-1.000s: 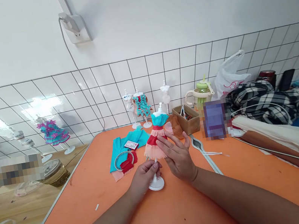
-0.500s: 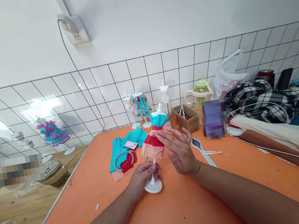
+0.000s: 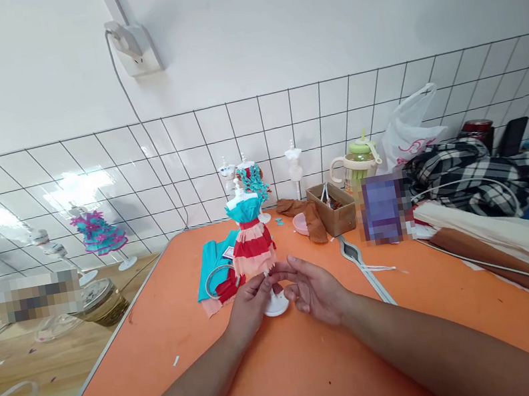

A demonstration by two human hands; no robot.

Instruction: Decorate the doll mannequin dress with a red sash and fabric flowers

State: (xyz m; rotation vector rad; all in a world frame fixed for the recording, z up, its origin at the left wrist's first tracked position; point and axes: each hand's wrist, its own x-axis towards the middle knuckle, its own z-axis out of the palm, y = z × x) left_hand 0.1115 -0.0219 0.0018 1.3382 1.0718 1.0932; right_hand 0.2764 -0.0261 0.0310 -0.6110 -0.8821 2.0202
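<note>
L hand (image 3: 252,303) pinches dress stand (image 3: 277,307) below skirt (image 3: 254,247), short of far edge of worktop (image 3: 267,393); R hand (image 3: 318,292), half-curled, now dropped from skirt, so front's unblocked

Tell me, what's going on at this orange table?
A person's left hand holds a small white mannequin by its thin stem; it wears a turquoise, red and peach dress. The right hand, partly open, is close by the hem; whether it touches is hard to tell. Beyond the left hand, turquoise cloth and a silvery ring lie on the table.
</note>
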